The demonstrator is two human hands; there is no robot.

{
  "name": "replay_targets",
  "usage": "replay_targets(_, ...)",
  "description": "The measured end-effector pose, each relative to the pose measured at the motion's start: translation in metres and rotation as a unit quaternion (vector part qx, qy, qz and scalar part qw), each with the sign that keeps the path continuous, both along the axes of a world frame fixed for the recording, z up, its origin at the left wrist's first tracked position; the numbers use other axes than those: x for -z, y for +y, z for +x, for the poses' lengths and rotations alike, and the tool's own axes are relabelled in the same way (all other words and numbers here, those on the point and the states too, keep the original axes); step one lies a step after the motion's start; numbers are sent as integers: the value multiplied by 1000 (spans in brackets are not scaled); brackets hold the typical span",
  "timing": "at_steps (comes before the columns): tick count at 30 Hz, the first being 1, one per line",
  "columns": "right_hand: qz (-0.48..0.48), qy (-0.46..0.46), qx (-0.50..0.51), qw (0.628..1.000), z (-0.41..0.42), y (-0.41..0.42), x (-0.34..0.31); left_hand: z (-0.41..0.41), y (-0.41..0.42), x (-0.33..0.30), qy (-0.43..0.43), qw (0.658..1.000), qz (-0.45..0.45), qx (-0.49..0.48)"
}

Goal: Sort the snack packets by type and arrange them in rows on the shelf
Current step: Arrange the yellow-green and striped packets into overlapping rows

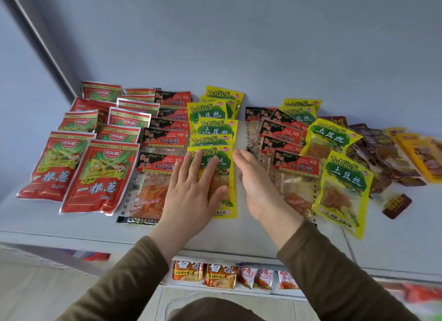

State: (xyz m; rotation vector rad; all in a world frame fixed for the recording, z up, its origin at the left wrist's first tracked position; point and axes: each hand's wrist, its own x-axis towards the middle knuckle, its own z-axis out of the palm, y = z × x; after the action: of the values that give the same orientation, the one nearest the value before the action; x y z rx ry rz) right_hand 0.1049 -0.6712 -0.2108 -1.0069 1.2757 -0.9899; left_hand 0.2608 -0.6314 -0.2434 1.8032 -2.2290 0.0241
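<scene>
The left hand [195, 186] lies flat on the nearest yellow packet [223, 177], its fingers straight and a little spread, pressing the packet down onto the shelf [239, 239]. The right hand [253, 179] stands on its edge just beside the right side of this packet, fingers straight and together, holding nothing — I cannot tell if it touches the packet. My judgement is that the step in hand is to square up the yellow row [212, 124], which runs toward the wall [263, 45] between the black-and-red row [165, 138] and a bare strip of shelf. Further left, the red packets [95, 153] are already in rows. To the right, the unsorted pile [306, 150] has black-and-red and yellow packets mixed together, with brown packets [373, 150] and orange packets [421, 155] beyond. The next move probably calls for a reach to the right for one yellow packet from the pile — it lies partly over its neighbours, so it should be lifted, not dragged
</scene>
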Motion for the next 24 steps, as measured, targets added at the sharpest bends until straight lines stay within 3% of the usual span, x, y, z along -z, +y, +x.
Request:
replay_targets(6, 9, -14, 0, 1000, 16, -16, 1, -7, -4, -3, -52, 997, 51, -9)
replay_targets(9, 3, -13, 13, 1000, 13, -23, 1, 8, -22, -18, 9, 999, 45, -3)
replay_targets(13, -12, -13, 42, 999, 8, -62, -19, 38, -91, -53, 78, 993, 7, -83)
replay_targets(20, -6, 54, 55, 997, 23, -112, -31, 46, -165, -52, 23, 992, 96, -77)
replay_targets(24, -2, 68, 19, 998, 24, -122, -28, 36, -173, -43, 53, 989, 124, -54)
